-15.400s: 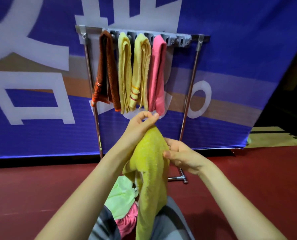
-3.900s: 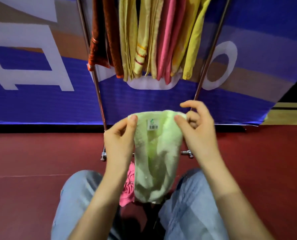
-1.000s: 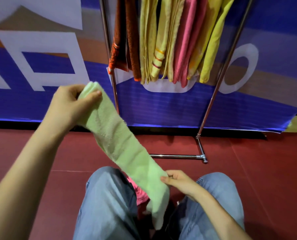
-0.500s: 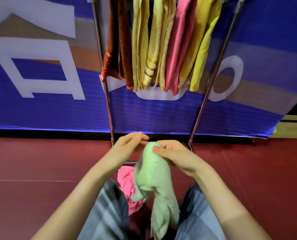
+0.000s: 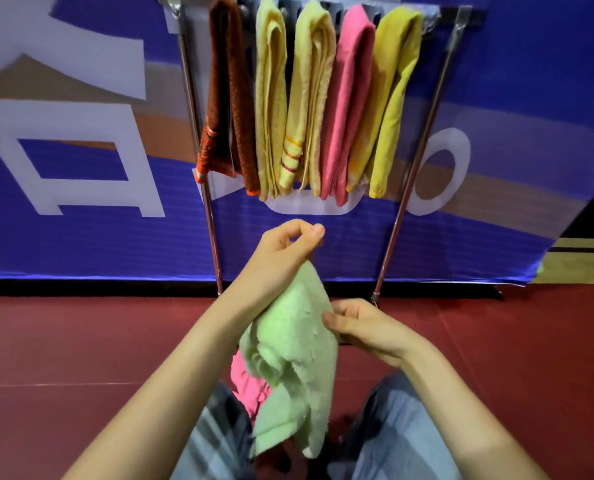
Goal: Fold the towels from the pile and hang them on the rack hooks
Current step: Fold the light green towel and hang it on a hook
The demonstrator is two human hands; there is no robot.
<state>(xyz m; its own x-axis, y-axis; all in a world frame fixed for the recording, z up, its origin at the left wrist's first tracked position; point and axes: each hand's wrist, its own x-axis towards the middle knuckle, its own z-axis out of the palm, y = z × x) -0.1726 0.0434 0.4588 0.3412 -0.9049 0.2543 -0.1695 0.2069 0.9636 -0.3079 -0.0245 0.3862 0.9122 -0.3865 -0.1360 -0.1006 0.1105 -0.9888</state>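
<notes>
Five towels (image 5: 349, 98) hung on the rack (image 5: 389, 237) — my left hand (image 5: 281, 254) and right hand (image 5: 364, 327) pinch the green towel (image 5: 295, 358). Pink one (image 5: 247, 379) waits in my lap — two left, I'd judge.

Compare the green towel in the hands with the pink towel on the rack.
The green towel is gripped by the left hand and right hand; the pink towel hangs on the rack. The green towel is loosely bunched; the pink towel is folded narrow. Both look fluffy.
</notes>
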